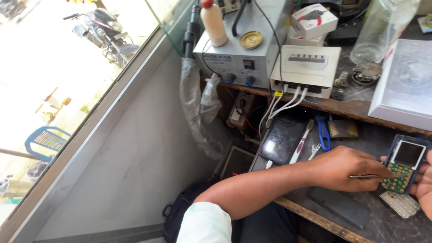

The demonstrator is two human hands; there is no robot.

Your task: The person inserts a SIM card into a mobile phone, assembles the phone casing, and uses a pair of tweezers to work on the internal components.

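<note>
**Opened keypad phone under tweezers at the right edge of the worktop**

The left hand (346,168) pinches a pair of thin metal tweezers (366,176), fingers closed narrowly around the shaft, with the tips touching the exposed green circuit board of the opened keypad phone (403,164). The right hand (425,184) is largely cut off by the frame; its fingers appear to wrap the phone's right side and steady it, though the grip itself cannot be seen clearly. The phone lies tilted at the right edge of the dark worktop (382,225), screen end away from the person, board end under the tweezer tips. It is judged light, rigid and fragile: the bare board and small screen tolerate no pressure, so the blue frame edges are the fitting place to hold it. Just beside it, toward the near edge, lies a loose pale keypad (401,203). Farther left rest a black smartphone (282,139), a toothbrush (301,141) and a blue-handled tool (323,132). On the raised shelf behind stand a grey bench unit (245,49) and a white multi-port charger (306,67).
</note>
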